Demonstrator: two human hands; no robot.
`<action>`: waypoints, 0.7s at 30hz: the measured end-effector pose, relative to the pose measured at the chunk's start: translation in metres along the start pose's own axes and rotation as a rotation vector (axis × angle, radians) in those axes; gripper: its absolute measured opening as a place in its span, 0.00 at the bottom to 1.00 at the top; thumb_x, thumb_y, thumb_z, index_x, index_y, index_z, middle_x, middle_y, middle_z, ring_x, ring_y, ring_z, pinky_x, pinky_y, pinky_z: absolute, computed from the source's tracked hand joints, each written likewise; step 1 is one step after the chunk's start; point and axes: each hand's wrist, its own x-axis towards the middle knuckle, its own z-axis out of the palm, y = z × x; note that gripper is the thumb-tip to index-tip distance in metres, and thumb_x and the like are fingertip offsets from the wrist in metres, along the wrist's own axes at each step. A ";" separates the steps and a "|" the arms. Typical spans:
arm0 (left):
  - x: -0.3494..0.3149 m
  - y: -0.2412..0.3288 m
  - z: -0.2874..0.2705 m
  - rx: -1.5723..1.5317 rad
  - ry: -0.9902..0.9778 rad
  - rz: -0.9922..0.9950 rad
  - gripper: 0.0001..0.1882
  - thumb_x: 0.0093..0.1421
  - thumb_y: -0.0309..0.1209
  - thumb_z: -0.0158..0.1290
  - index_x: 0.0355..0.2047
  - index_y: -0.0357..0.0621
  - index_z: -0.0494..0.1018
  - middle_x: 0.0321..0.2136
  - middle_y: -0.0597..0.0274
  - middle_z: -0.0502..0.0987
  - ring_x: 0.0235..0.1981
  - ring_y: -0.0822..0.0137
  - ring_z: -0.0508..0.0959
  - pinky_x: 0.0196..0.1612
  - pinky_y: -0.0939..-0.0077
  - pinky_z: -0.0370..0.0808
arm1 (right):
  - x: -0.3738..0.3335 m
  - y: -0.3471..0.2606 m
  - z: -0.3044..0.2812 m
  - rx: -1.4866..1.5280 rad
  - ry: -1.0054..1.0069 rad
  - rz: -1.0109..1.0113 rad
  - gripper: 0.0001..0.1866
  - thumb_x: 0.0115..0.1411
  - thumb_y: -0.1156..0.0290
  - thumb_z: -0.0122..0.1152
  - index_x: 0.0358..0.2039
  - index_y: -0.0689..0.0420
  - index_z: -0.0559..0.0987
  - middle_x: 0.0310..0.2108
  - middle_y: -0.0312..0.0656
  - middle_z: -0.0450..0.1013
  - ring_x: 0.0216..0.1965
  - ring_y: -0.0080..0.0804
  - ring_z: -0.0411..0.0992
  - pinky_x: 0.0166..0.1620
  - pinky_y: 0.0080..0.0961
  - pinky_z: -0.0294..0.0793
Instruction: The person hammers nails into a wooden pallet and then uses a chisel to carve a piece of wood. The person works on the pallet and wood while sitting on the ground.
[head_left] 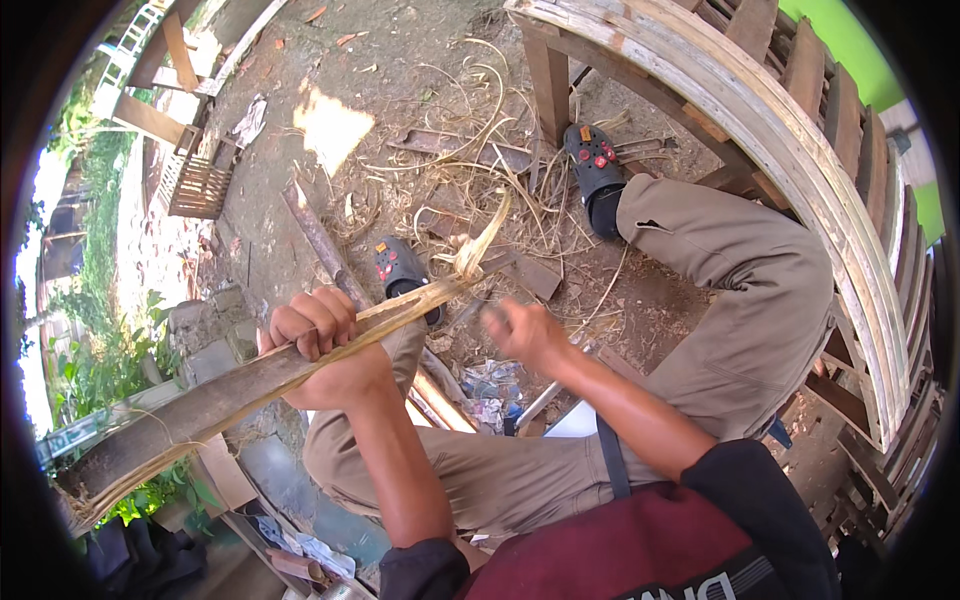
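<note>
A long split bamboo pole (225,392) runs slantwise from the lower left toward the middle. My left hand (322,330) is closed around it, fingers over the top. Its far end is pale and frayed, with a curled shaving (478,245) standing up from it. My right hand (525,335), smeared by motion, is closed just right of that end. A dark, narrow blade (466,312), apparently a knife's, reaches from it toward the bamboo's underside; the handle is hidden in my fist.
Thin curled shavings (490,150) and wood offcuts (530,272) litter the dirt floor around my feet. A slatted wooden bench (740,100) curves along the right. Another bamboo piece (325,245) lies by my left shoe (400,265). A slatted crate (195,183) stands at far left.
</note>
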 end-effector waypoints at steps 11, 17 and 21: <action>-0.005 0.000 -0.003 0.007 -0.015 -0.002 0.23 0.70 0.43 0.30 0.16 0.53 0.53 0.12 0.69 0.53 0.13 0.73 0.51 0.18 0.76 0.51 | 0.010 0.045 0.016 -0.063 0.092 0.049 0.31 0.69 0.45 0.48 0.29 0.65 0.75 0.15 0.58 0.73 0.23 0.61 0.78 0.26 0.53 0.77; 0.006 -0.007 -0.006 0.027 0.003 0.046 0.23 0.70 0.42 0.30 0.16 0.53 0.53 0.11 0.70 0.52 0.14 0.74 0.50 0.18 0.76 0.50 | 0.018 0.002 -0.018 0.008 -0.043 0.227 0.30 0.70 0.46 0.47 0.28 0.64 0.74 0.15 0.59 0.73 0.22 0.60 0.78 0.28 0.55 0.77; 0.000 -0.004 -0.002 0.043 0.037 0.032 0.23 0.70 0.42 0.29 0.16 0.53 0.53 0.12 0.70 0.51 0.14 0.74 0.49 0.18 0.75 0.49 | 0.003 -0.017 0.000 0.038 0.045 -0.096 0.29 0.69 0.46 0.49 0.29 0.65 0.74 0.16 0.60 0.73 0.21 0.62 0.76 0.30 0.56 0.76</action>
